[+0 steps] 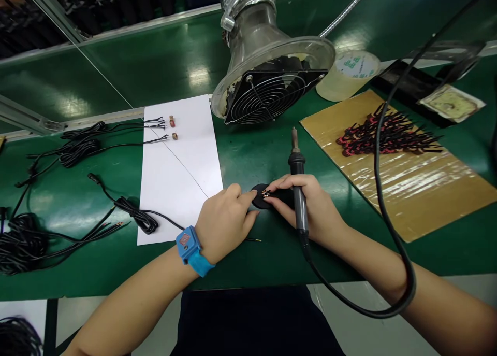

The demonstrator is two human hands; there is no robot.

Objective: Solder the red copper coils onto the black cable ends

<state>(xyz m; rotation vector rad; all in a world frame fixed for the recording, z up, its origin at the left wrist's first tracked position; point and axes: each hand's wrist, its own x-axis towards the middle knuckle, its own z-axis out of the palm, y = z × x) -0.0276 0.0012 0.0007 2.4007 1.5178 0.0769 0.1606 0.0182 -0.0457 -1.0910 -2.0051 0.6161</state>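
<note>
My left hand (227,213), wearing a blue wrist strap (189,244), has its index finger and thumb at the left edge of a small black disc (259,203); its other fingers are curled. A black cable (166,217) passes beneath that hand, and a stripped end (254,240) shows below it. My right hand (316,205) holds a soldering iron (300,200) upright across its fingers, tip pointing away from me. The same hand's fingertips pinch a small round part with copper-coloured contacts (266,194) over the disc. A black piece behind it is partly hidden.
A fan hood (272,86) hangs above the bench. Right of it are a tape roll (347,76) and a brown board (396,200) bearing many red-and-black wired parts (384,133). Coiled cables (23,242) lie left, beside white paper (180,180). The iron's cord (388,211) loops over my right forearm.
</note>
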